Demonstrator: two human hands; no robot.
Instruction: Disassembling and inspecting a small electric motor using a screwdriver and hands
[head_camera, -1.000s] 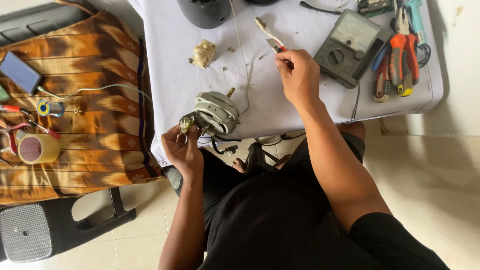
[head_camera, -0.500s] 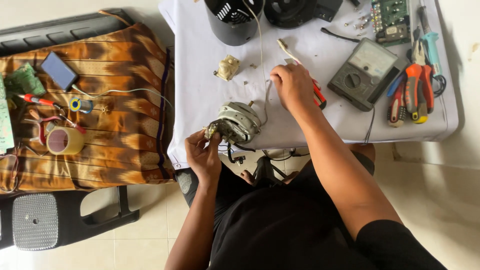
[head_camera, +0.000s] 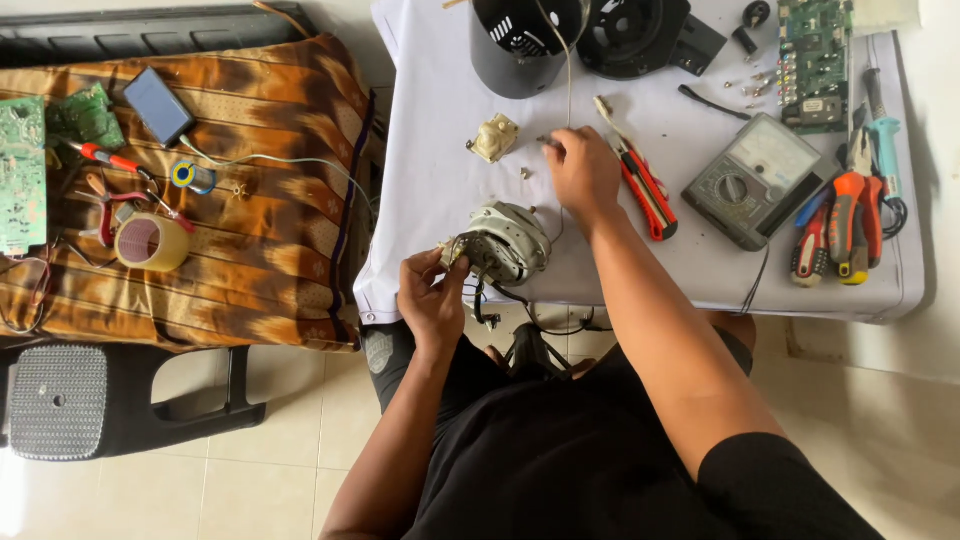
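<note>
My left hand (head_camera: 430, 298) grips the near-left edge of a round grey electric motor (head_camera: 508, 243) that sits at the front edge of the white-covered table (head_camera: 430, 190); black wires hang from the motor over the edge. My right hand (head_camera: 583, 170) rests palm down on the cloth just beyond the motor, its fingertips pinched on a small metal part (head_camera: 547, 141). A red-handled tool with a pale tip (head_camera: 640, 180) lies on the cloth right beside that hand. A small beige part (head_camera: 495, 137) lies left of the fingers.
An analog multimeter (head_camera: 755, 180), orange-handled pliers (head_camera: 845, 225), a teal screwdriver (head_camera: 880, 130) and a green circuit board (head_camera: 815, 60) lie at the right. Black fan housings (head_camera: 525, 45) stand at the back. The left bench holds a tape roll (head_camera: 150, 240), a phone (head_camera: 160, 105) and a stool (head_camera: 60, 400) below.
My right hand has let go of the red-handled tool, which now lies on the cloth, and has moved to the small part. The view has shifted; my left hand stays on the motor.
</note>
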